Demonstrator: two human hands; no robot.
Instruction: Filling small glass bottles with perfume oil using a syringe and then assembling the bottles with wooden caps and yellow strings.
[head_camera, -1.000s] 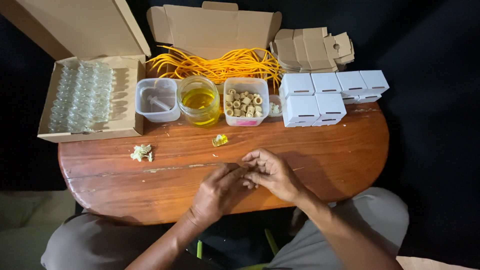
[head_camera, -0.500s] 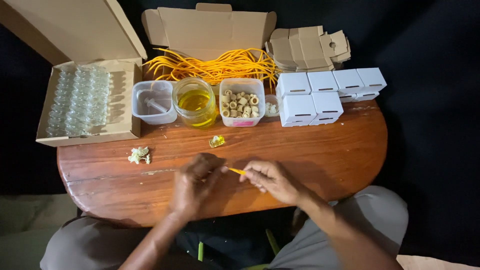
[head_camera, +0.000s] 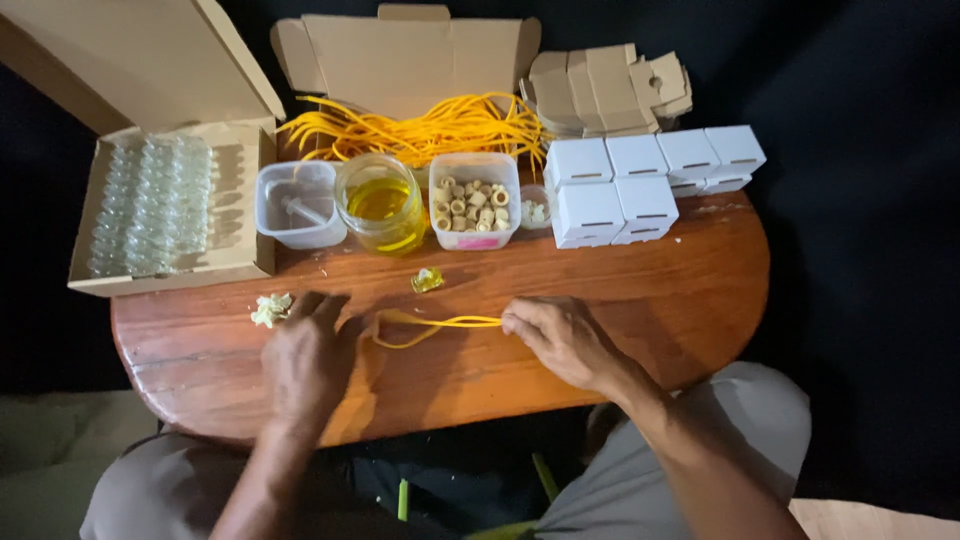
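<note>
Dark cloth surrounds the oval wooden table (head_camera: 650, 290), where both hands work near its front edge. A thin yellow rubber band (head_camera: 440, 325) is stretched between them, its long axis running left to right, parallel to that edge. Left hand (head_camera: 310, 365) pins one end; right hand (head_camera: 560, 335) pinches the other. Behind, along the back edge, stands a glass jar of yellow liquid (head_camera: 382, 203).

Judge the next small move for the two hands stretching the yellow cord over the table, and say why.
Probably draw the yellow cord fully taut. It runs between the left hand and right hand above the wooden table, but a slack loop droops near the left hand, so it is not yet straight.
</note>
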